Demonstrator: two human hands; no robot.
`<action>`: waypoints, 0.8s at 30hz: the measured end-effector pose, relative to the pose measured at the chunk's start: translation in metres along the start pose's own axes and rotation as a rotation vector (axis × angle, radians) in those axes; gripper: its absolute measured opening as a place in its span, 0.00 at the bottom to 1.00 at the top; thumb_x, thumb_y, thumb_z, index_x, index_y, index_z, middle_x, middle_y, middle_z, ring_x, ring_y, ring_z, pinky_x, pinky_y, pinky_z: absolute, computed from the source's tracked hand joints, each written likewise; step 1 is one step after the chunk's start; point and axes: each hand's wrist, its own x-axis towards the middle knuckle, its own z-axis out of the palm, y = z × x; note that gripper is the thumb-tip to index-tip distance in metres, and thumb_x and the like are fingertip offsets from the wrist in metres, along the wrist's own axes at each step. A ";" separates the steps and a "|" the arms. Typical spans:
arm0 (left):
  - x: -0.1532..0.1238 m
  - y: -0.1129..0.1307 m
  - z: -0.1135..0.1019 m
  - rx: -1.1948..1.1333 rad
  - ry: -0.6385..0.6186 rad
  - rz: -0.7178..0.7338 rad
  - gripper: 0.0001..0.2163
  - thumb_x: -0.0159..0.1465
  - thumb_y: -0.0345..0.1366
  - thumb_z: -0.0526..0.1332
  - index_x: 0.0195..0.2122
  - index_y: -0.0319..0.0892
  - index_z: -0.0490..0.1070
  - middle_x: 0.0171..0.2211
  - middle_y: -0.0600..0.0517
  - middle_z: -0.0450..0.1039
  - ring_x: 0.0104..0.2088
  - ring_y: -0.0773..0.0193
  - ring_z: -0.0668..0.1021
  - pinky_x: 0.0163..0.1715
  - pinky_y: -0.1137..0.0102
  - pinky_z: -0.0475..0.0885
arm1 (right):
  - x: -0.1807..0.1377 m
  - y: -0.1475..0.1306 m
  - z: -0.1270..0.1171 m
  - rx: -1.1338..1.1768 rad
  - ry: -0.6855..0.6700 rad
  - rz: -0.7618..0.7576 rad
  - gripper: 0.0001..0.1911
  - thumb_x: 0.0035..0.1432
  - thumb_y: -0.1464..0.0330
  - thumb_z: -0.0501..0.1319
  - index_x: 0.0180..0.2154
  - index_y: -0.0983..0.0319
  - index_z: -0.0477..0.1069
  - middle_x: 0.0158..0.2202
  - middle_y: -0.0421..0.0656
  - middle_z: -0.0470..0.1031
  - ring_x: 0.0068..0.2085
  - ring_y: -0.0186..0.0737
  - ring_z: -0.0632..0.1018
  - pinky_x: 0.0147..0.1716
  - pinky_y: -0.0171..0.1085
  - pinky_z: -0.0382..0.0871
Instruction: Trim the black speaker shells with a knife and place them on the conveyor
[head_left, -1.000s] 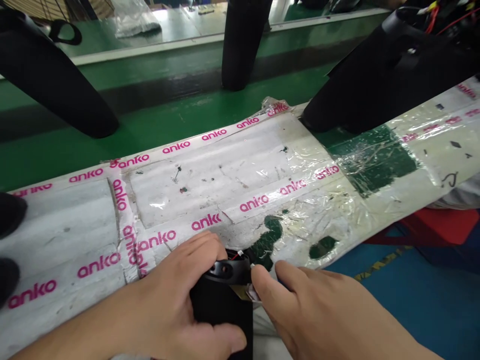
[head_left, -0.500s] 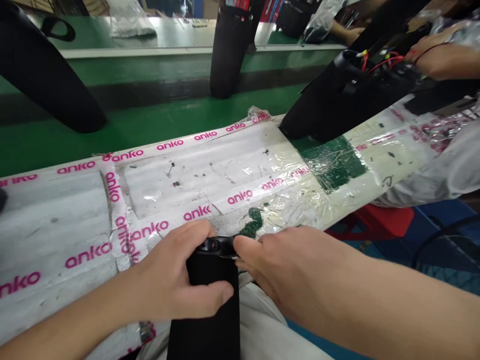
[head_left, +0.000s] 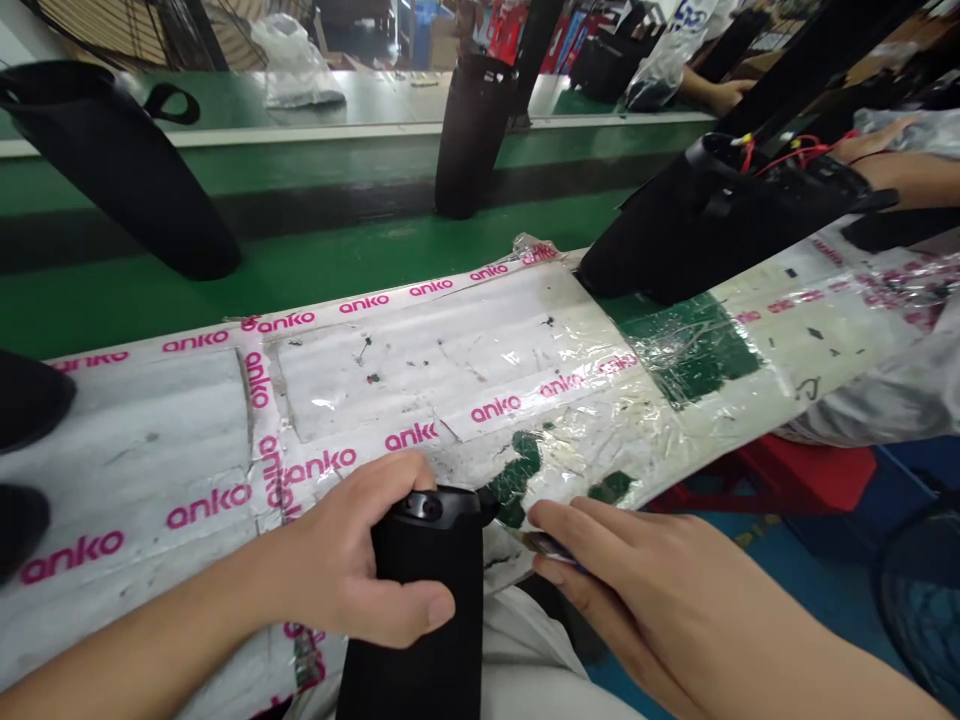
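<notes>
My left hand [head_left: 352, 560] is wrapped round the upper part of a black cloth-covered tube-shaped casing [head_left: 435, 640]. The casing stands tilted over my lap at the near edge of the work surface. A glossy black rim with a small round hole sits at its top, beside my index finger. My right hand [head_left: 660, 590] is closed to the right of the casing, apart from it. Between its thumb and fingers shows a small, dark, shiny piece [head_left: 551, 546], mostly hidden, so its kind cannot be made out. A short black tab [head_left: 489, 503] sticks out from the rim's right side.
Cardboard [head_left: 420, 350] with pink-lettered tape covers the near surface. Similar black casings stand at the far left [head_left: 150, 180], the middle [head_left: 474, 140] and the right [head_left: 697, 215], the last with red wires. Another person's hand [head_left: 892, 160] is beside it. A red stool [head_left: 817, 470] stands lower right.
My right hand has moved away from the casing's rim, to the right and slightly down, with a small piece in its fingers. My left hand keeps its hold. The view has shifted slightly.
</notes>
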 end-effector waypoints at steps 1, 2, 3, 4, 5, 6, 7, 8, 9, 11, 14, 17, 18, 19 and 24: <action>0.000 0.000 -0.001 0.008 -0.004 0.021 0.19 0.56 0.47 0.73 0.37 0.48 0.63 0.34 0.56 0.63 0.34 0.62 0.66 0.31 0.69 0.68 | 0.003 -0.004 0.007 0.048 0.011 -0.015 0.13 0.78 0.69 0.51 0.53 0.57 0.73 0.36 0.42 0.82 0.27 0.39 0.80 0.23 0.36 0.67; 0.000 0.002 -0.004 0.032 -0.012 0.052 0.19 0.57 0.46 0.72 0.38 0.48 0.63 0.36 0.55 0.63 0.37 0.60 0.68 0.35 0.67 0.71 | 0.005 -0.008 0.013 0.101 0.024 -0.024 0.13 0.79 0.70 0.50 0.54 0.58 0.72 0.37 0.43 0.82 0.29 0.40 0.82 0.24 0.36 0.69; -0.001 0.004 -0.008 0.074 -0.031 0.079 0.18 0.58 0.45 0.72 0.39 0.47 0.64 0.38 0.53 0.64 0.40 0.57 0.69 0.40 0.64 0.73 | 0.005 -0.011 0.020 0.164 0.050 -0.020 0.13 0.80 0.70 0.50 0.56 0.58 0.71 0.38 0.43 0.83 0.31 0.41 0.83 0.25 0.36 0.71; -0.003 0.009 -0.013 0.129 -0.058 0.095 0.16 0.59 0.43 0.71 0.41 0.47 0.66 0.41 0.52 0.65 0.44 0.55 0.70 0.45 0.61 0.75 | 0.005 -0.015 0.026 0.245 0.078 -0.008 0.14 0.80 0.69 0.49 0.57 0.58 0.70 0.40 0.43 0.83 0.33 0.41 0.84 0.27 0.36 0.74; -0.005 0.014 -0.019 0.188 -0.094 0.095 0.15 0.59 0.40 0.70 0.43 0.47 0.67 0.43 0.51 0.66 0.47 0.53 0.71 0.49 0.59 0.75 | 0.003 -0.019 0.033 0.344 0.100 0.027 0.13 0.81 0.67 0.50 0.59 0.57 0.69 0.41 0.43 0.84 0.34 0.42 0.85 0.29 0.36 0.76; -0.009 0.021 -0.026 0.243 -0.133 0.081 0.16 0.58 0.36 0.69 0.46 0.48 0.68 0.44 0.50 0.68 0.49 0.52 0.71 0.51 0.58 0.75 | 0.000 -0.023 0.041 0.457 0.118 0.089 0.13 0.81 0.65 0.52 0.60 0.55 0.69 0.42 0.43 0.84 0.36 0.42 0.85 0.30 0.36 0.78; -0.013 0.029 -0.032 0.284 -0.166 0.061 0.19 0.57 0.31 0.68 0.50 0.49 0.69 0.46 0.50 0.69 0.50 0.52 0.73 0.52 0.59 0.76 | -0.002 -0.028 0.049 0.578 0.129 0.180 0.13 0.80 0.62 0.54 0.61 0.54 0.68 0.43 0.43 0.84 0.36 0.42 0.85 0.30 0.35 0.79; -0.017 0.038 -0.038 0.309 -0.186 0.044 0.25 0.55 0.27 0.66 0.54 0.50 0.69 0.48 0.51 0.71 0.51 0.52 0.75 0.51 0.61 0.76 | -0.005 -0.034 0.057 0.698 0.145 0.287 0.14 0.79 0.58 0.56 0.61 0.53 0.68 0.43 0.44 0.83 0.36 0.42 0.85 0.30 0.35 0.79; -0.021 0.047 -0.043 0.327 -0.191 0.024 0.29 0.54 0.25 0.64 0.57 0.52 0.68 0.49 0.52 0.72 0.50 0.53 0.77 0.50 0.63 0.76 | -0.007 -0.041 0.065 0.810 0.161 0.392 0.16 0.78 0.55 0.58 0.61 0.53 0.69 0.43 0.44 0.83 0.37 0.42 0.85 0.31 0.35 0.80; -0.026 0.061 -0.046 0.357 -0.184 -0.076 0.32 0.52 0.25 0.65 0.59 0.53 0.68 0.51 0.52 0.76 0.49 0.53 0.80 0.46 0.66 0.77 | -0.009 -0.055 0.079 0.979 0.206 0.540 0.20 0.75 0.53 0.63 0.61 0.53 0.68 0.43 0.44 0.81 0.38 0.42 0.85 0.34 0.36 0.82; -0.024 0.071 -0.043 0.399 -0.138 -0.406 0.26 0.51 0.37 0.75 0.52 0.49 0.71 0.44 0.53 0.78 0.38 0.54 0.80 0.32 0.68 0.73 | -0.008 -0.070 0.091 1.091 0.232 0.537 0.20 0.73 0.53 0.65 0.60 0.51 0.68 0.40 0.41 0.79 0.36 0.40 0.83 0.36 0.36 0.81; -0.017 0.067 -0.037 0.428 -0.089 -0.571 0.29 0.48 0.54 0.79 0.44 0.48 0.70 0.36 0.56 0.76 0.34 0.56 0.77 0.28 0.68 0.69 | -0.009 -0.077 0.094 1.083 0.210 0.537 0.21 0.73 0.49 0.63 0.60 0.50 0.70 0.41 0.42 0.81 0.37 0.42 0.84 0.34 0.35 0.81; -0.015 0.064 -0.037 0.432 -0.084 -0.568 0.29 0.48 0.55 0.79 0.42 0.48 0.69 0.36 0.56 0.75 0.35 0.56 0.76 0.29 0.68 0.69 | -0.010 -0.078 0.095 1.065 0.211 0.556 0.22 0.73 0.48 0.63 0.61 0.50 0.70 0.43 0.44 0.82 0.39 0.43 0.85 0.34 0.36 0.82; -0.013 0.063 -0.036 0.433 -0.083 -0.556 0.29 0.48 0.56 0.80 0.42 0.48 0.69 0.36 0.56 0.75 0.35 0.56 0.76 0.30 0.68 0.69 | -0.012 -0.080 0.094 1.046 0.218 0.574 0.23 0.74 0.48 0.62 0.62 0.50 0.70 0.46 0.45 0.82 0.41 0.44 0.85 0.35 0.36 0.83; -0.010 0.064 -0.040 0.429 -0.095 -0.524 0.26 0.49 0.51 0.79 0.44 0.47 0.73 0.40 0.54 0.76 0.38 0.54 0.77 0.35 0.66 0.71 | -0.012 -0.090 0.090 0.994 0.276 0.614 0.20 0.78 0.52 0.58 0.63 0.51 0.70 0.51 0.48 0.83 0.48 0.48 0.87 0.36 0.35 0.84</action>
